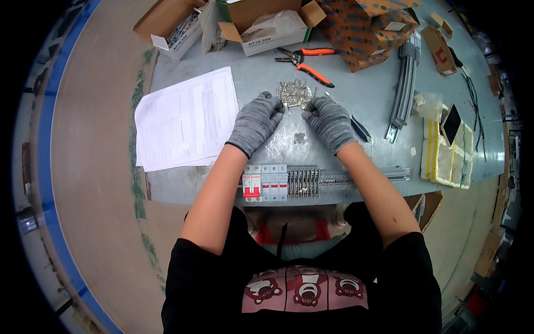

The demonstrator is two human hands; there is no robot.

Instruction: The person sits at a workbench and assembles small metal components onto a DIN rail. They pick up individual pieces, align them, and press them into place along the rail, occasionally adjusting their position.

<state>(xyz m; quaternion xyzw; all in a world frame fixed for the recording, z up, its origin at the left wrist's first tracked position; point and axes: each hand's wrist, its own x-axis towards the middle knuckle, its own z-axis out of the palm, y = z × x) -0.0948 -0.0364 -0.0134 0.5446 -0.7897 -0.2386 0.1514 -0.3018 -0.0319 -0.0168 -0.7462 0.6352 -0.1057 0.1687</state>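
Observation:
Both hands wear grey knit gloves. My left hand (256,119) and my right hand (329,121) rest on the grey table, fingertips reaching into a pile of small silver metal parts (295,93) lying on a clear plastic sheet. The fingers of each hand are curled at the pile's near edge; whether they pinch a part is hidden. Close to my body lies a mounting rail (325,179) carrying white and red breakers and grey terminal blocks.
Printed paper sheets (186,117) lie to the left. Orange-handled pliers (307,60) sit beyond the pile. Open cardboard boxes (272,25) line the far edge. A grey rail strip (403,92), a dark phone (451,123) and yellow-white cloth lie at right.

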